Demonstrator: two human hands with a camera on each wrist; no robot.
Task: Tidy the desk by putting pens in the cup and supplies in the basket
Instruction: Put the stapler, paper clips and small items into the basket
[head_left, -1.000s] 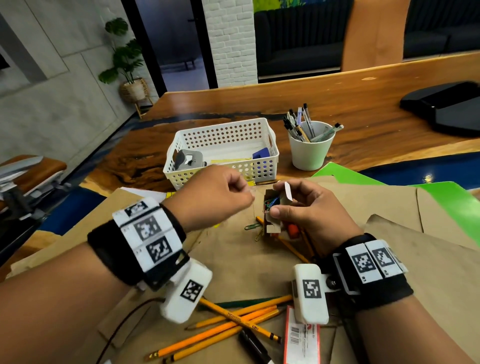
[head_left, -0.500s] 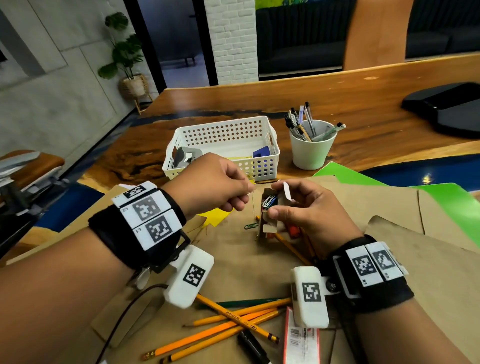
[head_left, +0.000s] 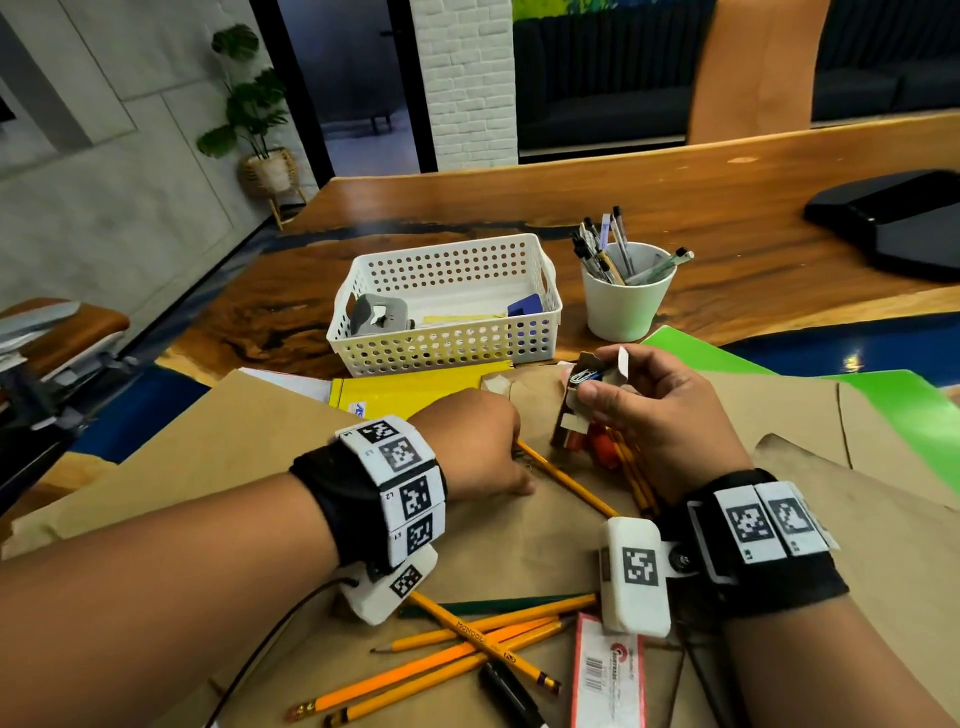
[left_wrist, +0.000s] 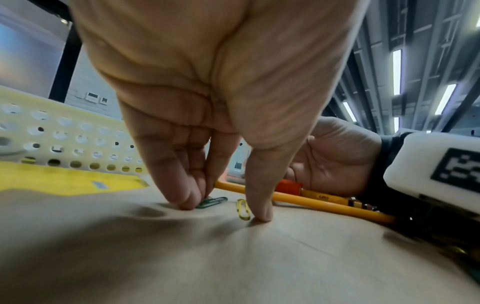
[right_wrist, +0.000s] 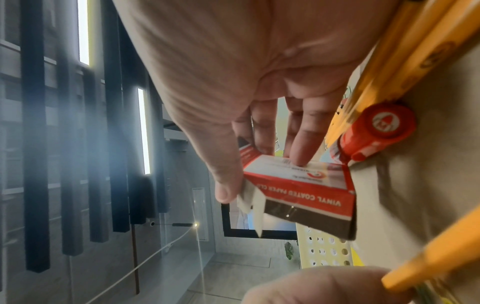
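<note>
My right hand (head_left: 608, 384) grips a small red and white paper clip box (head_left: 574, 402) above the brown paper, its top flap open and clips showing inside. The right wrist view shows the box (right_wrist: 298, 189) held between thumb and fingers. My left hand (left_wrist: 223, 205) is down on the paper. Its fingertips (left_wrist: 187, 197) touch the end of a green paper clip (left_wrist: 211, 202), and the thumb stands beside a yellow paper clip (left_wrist: 242, 208). The white basket (head_left: 447, 353) and the white cup (head_left: 623, 306) with several pens stand behind.
Yellow pencils (head_left: 467, 649) and a black marker (head_left: 509, 696) lie near my wrists. A red-capped glue stick (head_left: 602, 449) and more pencils lie under my right hand. A hole punch (head_left: 376, 314) sits in the basket. A yellow envelope (head_left: 410, 389) and green folder (head_left: 883, 410) lie around.
My left hand has dropped from the box's opening down to the paper and now touches the loose clips. The right hand still holds the box, a little farther right.
</note>
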